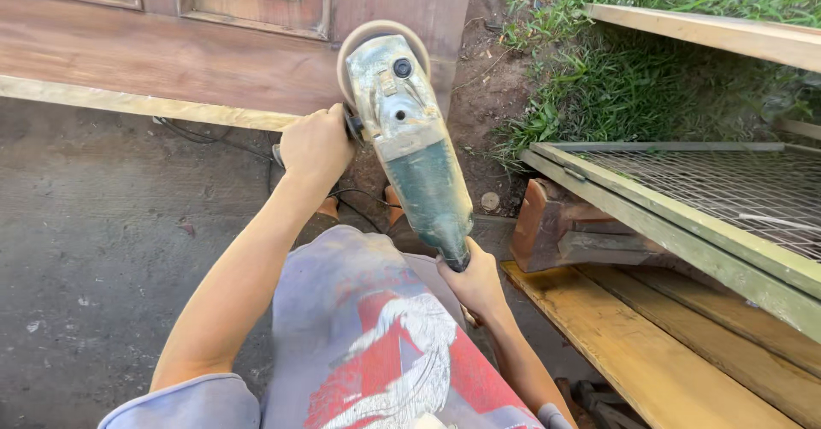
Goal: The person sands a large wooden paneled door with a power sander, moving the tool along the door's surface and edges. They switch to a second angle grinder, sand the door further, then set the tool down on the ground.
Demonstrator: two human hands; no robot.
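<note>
Head view, looking down: green, dust-caked angle grinder [416,142] held out in front, disc end against the edge of a brown wooden door panel [171,53]. Left hand [315,145] clamped round the side handle, right hand [472,282] wrapped tight on the rear grip. Yellow planks [650,352] and wire-mesh frame [684,198] off right, grass [616,78] behind.

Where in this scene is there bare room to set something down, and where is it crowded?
Free: the concrete ground left of the left hand, below the wooden door; also the yellow planks. Crowded: around the angle grinder, right hand, cable and wood block.
</note>
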